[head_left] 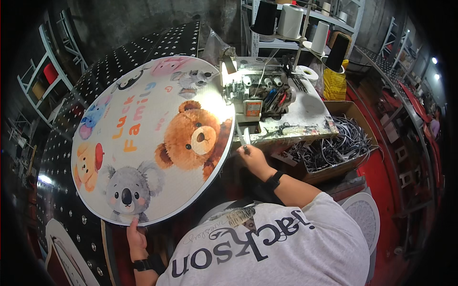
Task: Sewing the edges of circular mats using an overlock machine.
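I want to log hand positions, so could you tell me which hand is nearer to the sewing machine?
Right. The right hand is just below the sewing machine, at the table edge; the left hand grips the round mat's far lower rim.

Left hand (137, 240) low, grip closed, right hand (254, 159) forward, pinching

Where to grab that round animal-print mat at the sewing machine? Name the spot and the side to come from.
Take the round mat by its bound rim, from the near side by the koala, where the left hand already has it. The disc is wide, thin and tilted up, so only the edge offers a grip. The right hand is at the rim beside the sewing machine.
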Action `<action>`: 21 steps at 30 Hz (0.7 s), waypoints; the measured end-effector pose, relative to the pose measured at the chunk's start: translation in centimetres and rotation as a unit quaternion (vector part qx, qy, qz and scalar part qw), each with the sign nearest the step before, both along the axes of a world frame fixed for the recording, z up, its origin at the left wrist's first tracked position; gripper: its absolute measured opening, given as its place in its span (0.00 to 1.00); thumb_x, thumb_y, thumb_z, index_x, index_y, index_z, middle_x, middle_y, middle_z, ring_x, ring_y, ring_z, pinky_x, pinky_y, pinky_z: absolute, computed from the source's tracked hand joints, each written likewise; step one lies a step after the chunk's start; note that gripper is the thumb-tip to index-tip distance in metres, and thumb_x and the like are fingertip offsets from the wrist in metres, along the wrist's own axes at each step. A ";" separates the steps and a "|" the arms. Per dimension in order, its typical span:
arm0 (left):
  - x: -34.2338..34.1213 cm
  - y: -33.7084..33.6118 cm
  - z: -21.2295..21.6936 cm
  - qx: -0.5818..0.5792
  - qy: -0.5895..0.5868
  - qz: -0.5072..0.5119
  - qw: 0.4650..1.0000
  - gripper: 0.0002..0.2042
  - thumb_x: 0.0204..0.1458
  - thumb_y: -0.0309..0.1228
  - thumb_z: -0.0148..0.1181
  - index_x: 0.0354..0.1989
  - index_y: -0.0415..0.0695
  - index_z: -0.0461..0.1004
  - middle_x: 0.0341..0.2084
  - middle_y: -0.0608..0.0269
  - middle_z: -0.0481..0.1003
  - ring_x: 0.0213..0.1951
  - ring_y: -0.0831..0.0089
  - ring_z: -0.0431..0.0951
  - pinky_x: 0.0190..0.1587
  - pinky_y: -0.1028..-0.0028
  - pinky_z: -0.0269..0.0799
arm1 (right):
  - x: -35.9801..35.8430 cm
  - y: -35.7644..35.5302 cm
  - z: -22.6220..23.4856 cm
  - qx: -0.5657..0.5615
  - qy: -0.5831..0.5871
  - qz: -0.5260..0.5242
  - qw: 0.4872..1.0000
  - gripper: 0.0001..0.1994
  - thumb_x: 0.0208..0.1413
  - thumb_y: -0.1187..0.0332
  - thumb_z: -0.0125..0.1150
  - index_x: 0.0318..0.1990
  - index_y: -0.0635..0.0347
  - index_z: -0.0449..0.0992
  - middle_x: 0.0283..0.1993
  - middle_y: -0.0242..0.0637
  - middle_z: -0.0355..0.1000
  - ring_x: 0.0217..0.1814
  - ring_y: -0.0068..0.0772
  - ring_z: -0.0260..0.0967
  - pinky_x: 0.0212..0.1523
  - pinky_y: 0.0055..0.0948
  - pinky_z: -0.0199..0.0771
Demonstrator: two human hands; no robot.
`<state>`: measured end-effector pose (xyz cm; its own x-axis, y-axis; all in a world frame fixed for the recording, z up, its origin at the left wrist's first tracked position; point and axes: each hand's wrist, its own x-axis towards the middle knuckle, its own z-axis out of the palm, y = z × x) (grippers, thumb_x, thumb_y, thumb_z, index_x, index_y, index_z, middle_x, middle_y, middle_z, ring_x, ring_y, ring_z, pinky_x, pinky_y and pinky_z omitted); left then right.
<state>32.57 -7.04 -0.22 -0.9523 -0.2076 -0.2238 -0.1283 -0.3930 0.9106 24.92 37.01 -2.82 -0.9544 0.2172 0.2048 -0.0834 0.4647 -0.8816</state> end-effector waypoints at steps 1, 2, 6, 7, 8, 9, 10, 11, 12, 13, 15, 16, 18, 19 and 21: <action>-0.3 -1.6 -1.1 -0.017 0.001 -0.014 1.000 0.19 0.47 0.30 0.47 0.47 0.36 0.59 0.44 0.58 0.64 0.46 0.66 0.65 0.47 0.69 0.60 | 0.6 -0.3 0.5 -0.010 -0.010 0.004 1.000 0.08 0.47 0.66 0.49 0.28 0.62 0.69 0.26 0.45 0.67 0.30 0.44 0.64 0.32 0.30 0.63; -0.7 -1.9 -1.2 -0.034 0.000 -0.029 0.999 0.19 0.47 0.31 0.47 0.47 0.36 0.59 0.45 0.58 0.64 0.46 0.66 0.65 0.46 0.69 0.61 | 0.9 -0.2 0.1 -0.009 -0.010 0.003 1.000 0.08 0.47 0.66 0.49 0.28 0.62 0.69 0.26 0.45 0.67 0.30 0.44 0.64 0.32 0.30 0.63; -3.4 -1.9 2.3 0.044 -0.050 0.149 0.987 0.23 0.47 0.40 0.48 0.48 0.36 0.58 0.45 0.57 0.63 0.47 0.65 0.63 0.50 0.68 0.57 | 2.5 -0.3 -0.8 0.046 0.000 0.040 0.998 0.05 0.37 0.75 0.49 0.26 0.61 0.69 0.26 0.43 0.67 0.32 0.42 0.64 0.33 0.30 0.64; -3.5 -2.4 2.3 0.044 -0.050 0.148 0.987 0.23 0.47 0.40 0.48 0.48 0.36 0.58 0.45 0.57 0.63 0.47 0.65 0.63 0.50 0.68 0.57 | 2.9 -0.2 -1.1 0.056 -0.017 0.044 0.997 0.05 0.39 0.74 0.49 0.26 0.61 0.69 0.27 0.43 0.67 0.32 0.43 0.64 0.33 0.31 0.64; -3.8 -2.6 1.9 0.024 -0.030 0.131 0.991 0.24 0.47 0.40 0.49 0.49 0.36 0.58 0.46 0.57 0.63 0.48 0.66 0.63 0.50 0.69 0.56 | 3.0 0.1 -1.6 0.068 -0.032 0.049 0.996 0.05 0.40 0.74 0.50 0.27 0.60 0.70 0.28 0.43 0.67 0.33 0.43 0.65 0.33 0.31 0.64; -4.0 -2.7 1.7 0.004 -0.009 0.114 0.993 0.24 0.47 0.40 0.49 0.49 0.36 0.57 0.47 0.57 0.62 0.48 0.66 0.62 0.51 0.69 0.55 | 3.2 0.2 -2.6 0.064 -0.024 0.040 0.997 0.05 0.42 0.72 0.51 0.28 0.60 0.70 0.28 0.44 0.68 0.33 0.44 0.65 0.32 0.32 0.64; -4.0 -2.0 1.7 0.004 -0.009 0.114 0.993 0.24 0.47 0.40 0.49 0.49 0.36 0.57 0.47 0.57 0.62 0.48 0.66 0.62 0.51 0.69 0.55 | 3.3 0.2 -3.1 0.064 -0.024 0.039 0.997 0.05 0.42 0.72 0.51 0.28 0.60 0.70 0.28 0.44 0.68 0.33 0.44 0.65 0.32 0.32 0.64; -3.6 -0.8 2.0 -0.025 -0.025 0.142 0.989 0.24 0.47 0.39 0.50 0.49 0.35 0.57 0.47 0.57 0.61 0.48 0.66 0.62 0.51 0.69 0.55 | 3.6 0.2 -3.4 0.056 -0.032 0.038 0.997 0.06 0.43 0.70 0.52 0.29 0.61 0.71 0.28 0.44 0.68 0.32 0.45 0.65 0.32 0.33 0.65; -3.3 0.0 2.1 -0.054 -0.040 0.171 0.983 0.25 0.47 0.39 0.51 0.49 0.35 0.57 0.48 0.57 0.61 0.49 0.67 0.62 0.51 0.68 0.55 | 3.8 0.2 -3.7 0.048 -0.041 0.038 0.997 0.07 0.44 0.69 0.52 0.29 0.61 0.71 0.27 0.45 0.68 0.31 0.46 0.65 0.31 0.34 0.65; -3.0 0.1 1.7 -0.048 -0.029 0.161 0.985 0.24 0.47 0.38 0.52 0.49 0.34 0.57 0.47 0.57 0.61 0.48 0.67 0.62 0.50 0.68 0.55 | 4.0 0.4 -4.2 0.059 -0.047 0.032 0.997 0.08 0.45 0.66 0.52 0.28 0.62 0.70 0.25 0.47 0.67 0.30 0.47 0.65 0.29 0.34 0.64; -2.7 -0.4 0.3 -0.037 -0.013 0.123 0.992 0.24 0.47 0.38 0.52 0.49 0.35 0.57 0.47 0.57 0.62 0.48 0.66 0.62 0.50 0.68 0.56 | 4.2 1.0 -4.8 0.081 -0.076 0.024 0.994 0.09 0.46 0.65 0.51 0.28 0.63 0.70 0.25 0.47 0.67 0.29 0.48 0.65 0.29 0.34 0.64; -2.7 -0.1 0.3 -0.025 0.002 0.088 0.996 0.24 0.46 0.38 0.52 0.49 0.36 0.57 0.47 0.58 0.62 0.48 0.66 0.62 0.50 0.68 0.56 | 4.2 1.3 -5.1 0.103 -0.105 0.020 0.989 0.10 0.46 0.64 0.51 0.28 0.63 0.70 0.25 0.48 0.67 0.29 0.48 0.65 0.29 0.34 0.64; -2.0 0.5 0.9 -0.013 -0.003 0.070 0.997 0.24 0.46 0.37 0.52 0.49 0.37 0.57 0.47 0.58 0.62 0.49 0.67 0.62 0.50 0.69 0.56 | 4.4 1.6 -5.3 0.096 -0.138 0.028 0.985 0.11 0.46 0.63 0.51 0.28 0.63 0.70 0.25 0.49 0.67 0.29 0.48 0.65 0.29 0.34 0.64; -1.7 0.3 1.0 -0.028 0.004 0.036 0.999 0.23 0.46 0.37 0.51 0.49 0.37 0.57 0.47 0.58 0.62 0.49 0.67 0.62 0.50 0.69 0.56 | 4.6 1.7 -5.4 0.088 -0.169 0.035 0.981 0.12 0.46 0.62 0.51 0.29 0.63 0.70 0.25 0.49 0.67 0.29 0.49 0.65 0.29 0.34 0.64; -2.1 -0.2 1.3 -0.043 0.011 0.001 0.999 0.23 0.47 0.37 0.51 0.50 0.38 0.57 0.47 0.58 0.62 0.49 0.67 0.62 0.50 0.69 0.56 | 5.0 2.2 -7.0 0.077 -0.178 0.046 0.980 0.11 0.46 0.64 0.51 0.29 0.63 0.71 0.25 0.47 0.68 0.29 0.44 0.66 0.29 0.31 0.64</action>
